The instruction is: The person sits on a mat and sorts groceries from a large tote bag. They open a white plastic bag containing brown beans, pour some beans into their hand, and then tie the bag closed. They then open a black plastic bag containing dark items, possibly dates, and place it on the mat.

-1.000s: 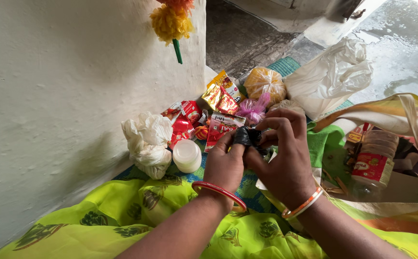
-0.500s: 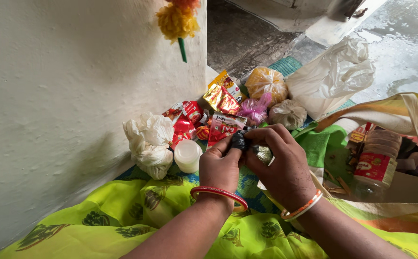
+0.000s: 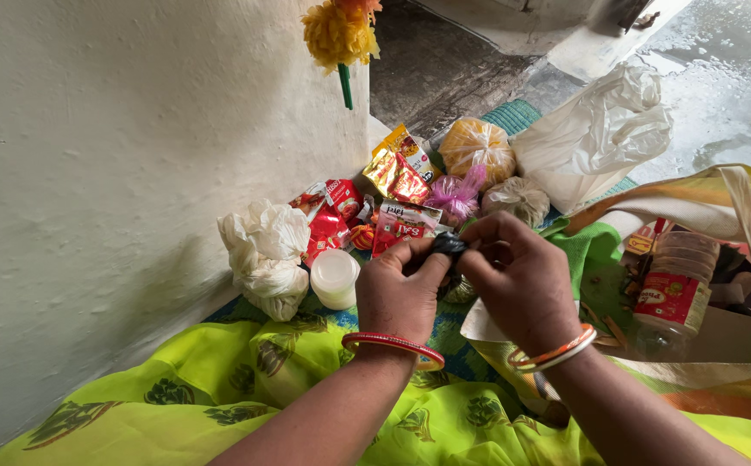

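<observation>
My left hand (image 3: pixel 397 293) and my right hand (image 3: pixel 522 280) meet over my lap, both pinching a small black bundle (image 3: pixel 449 246) between thumbs and fingers. A clear knotted bag (image 3: pixel 460 292) hangs just under the hands, mostly hidden by them. A red bangle rings my left wrist and an orange and white one my right wrist. Right beyond the hands lies a red sachet (image 3: pixel 401 224), and a small white lidded tub (image 3: pixel 335 278) stands to the left of my left hand.
A white wall (image 3: pixel 116 173) runs along the left. On the floor lie a white knotted bag (image 3: pixel 263 255), red and gold packets (image 3: pixel 397 177), an orange bag (image 3: pixel 477 148), a pink bag (image 3: pixel 455 195) and a large white bag (image 3: pixel 595 138). A clear jar (image 3: pixel 677 280) stands right.
Both hands have dropped a little toward my lap and closed tighter around the black bundle. The items on the floor have not moved.
</observation>
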